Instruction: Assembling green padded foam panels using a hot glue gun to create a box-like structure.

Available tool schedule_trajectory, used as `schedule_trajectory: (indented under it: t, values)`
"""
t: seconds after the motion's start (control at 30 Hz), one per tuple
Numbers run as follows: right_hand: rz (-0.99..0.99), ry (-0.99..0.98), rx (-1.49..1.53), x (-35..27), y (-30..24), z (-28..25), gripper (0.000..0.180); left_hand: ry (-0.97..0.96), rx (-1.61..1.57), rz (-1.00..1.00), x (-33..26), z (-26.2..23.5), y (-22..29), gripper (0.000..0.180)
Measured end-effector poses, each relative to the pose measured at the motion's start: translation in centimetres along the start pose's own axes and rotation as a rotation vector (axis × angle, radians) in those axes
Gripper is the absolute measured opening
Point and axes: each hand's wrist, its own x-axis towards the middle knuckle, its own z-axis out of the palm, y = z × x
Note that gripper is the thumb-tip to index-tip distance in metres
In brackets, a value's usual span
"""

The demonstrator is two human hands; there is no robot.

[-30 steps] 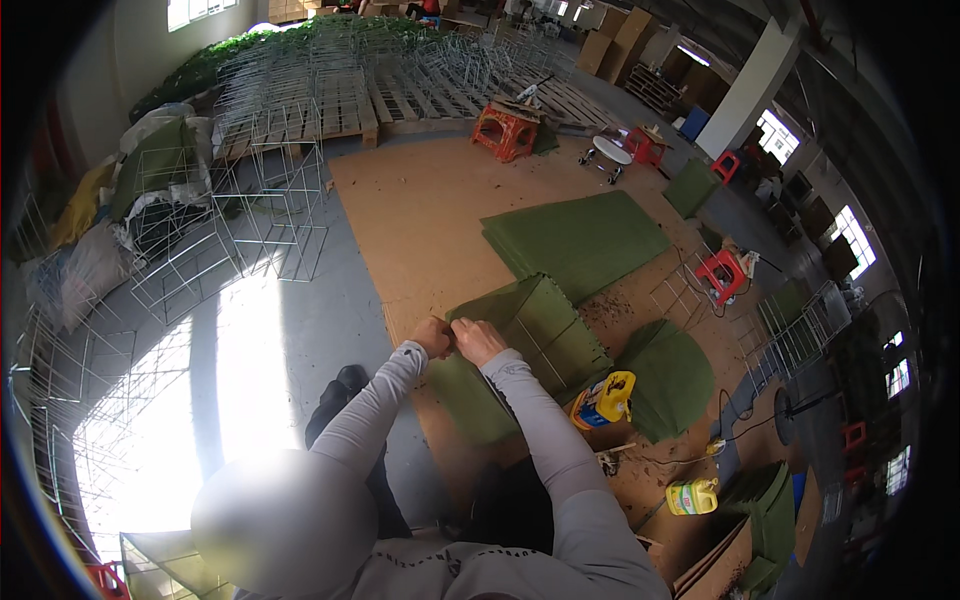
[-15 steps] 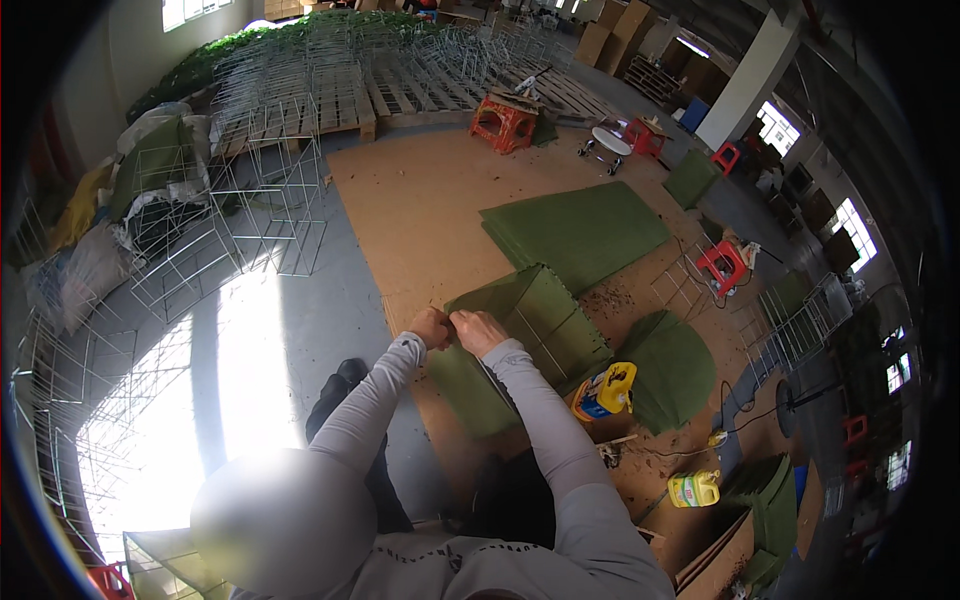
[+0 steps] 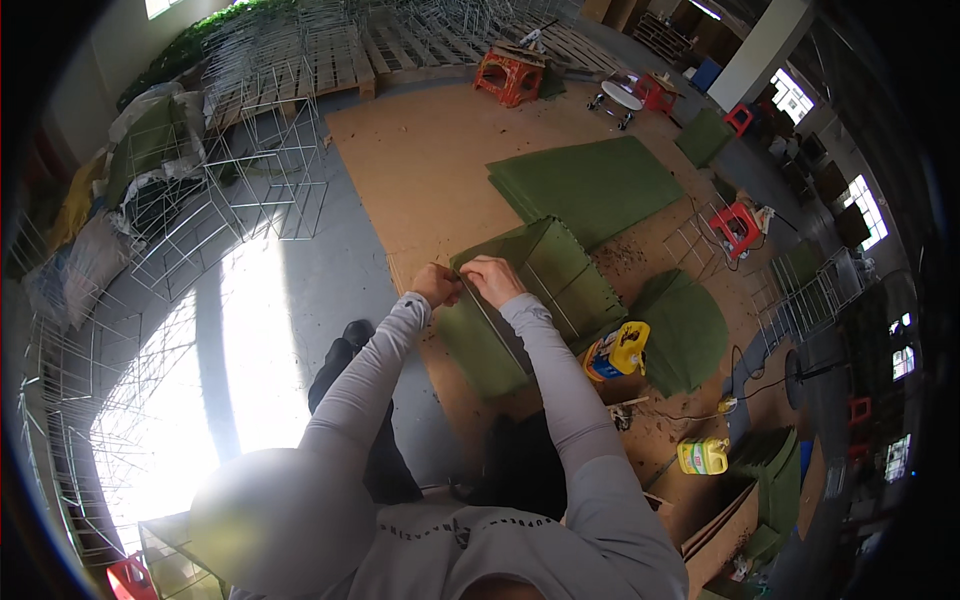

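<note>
A green felt-covered wire frame stands on a brown board floor cover in front of me. My left hand and my right hand meet at the frame's near upper corner, both pinching the green felt edge there against the wire. The fingers are closed on the felt; what small thing may be between them is hidden. A flat stack of green felt sheets lies beyond the frame.
A yellow and blue container sits right of the frame, another yellow container nearer a cardboard box. Empty wire frames stand at left, wooden pallets behind. Red stools and an orange stool stand around.
Both hands stay together at the frame's corner; they have shifted only slightly, and the view has tilted a little.
</note>
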Motion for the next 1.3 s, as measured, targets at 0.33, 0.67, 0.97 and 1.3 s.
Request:
schedule_trajectory:
  t: [0.33,0.67,0.97,1.3]
  values:
    - [0.070,-0.021,-0.089,-0.3,-1.2,0.4,0.010,0.057,-0.007,0.013,0.7,0.1,-1.0,0.010]
    - [-0.102,-0.018,-0.310,0.3,-1.1,2.0,0.002,0.007,0.049,0.091,0.0,-0.4,-0.4,0.007]
    - [0.017,-0.002,-0.042,0.7,-0.4,1.8,0.008,0.000,-0.093,0.019,0.1,-0.2,-0.9,0.008]
    - [0.017,-0.041,-0.064,0.2,-1.1,0.7,0.005,-0.006,0.100,0.094,-0.4,-0.4,0.2,0.010]
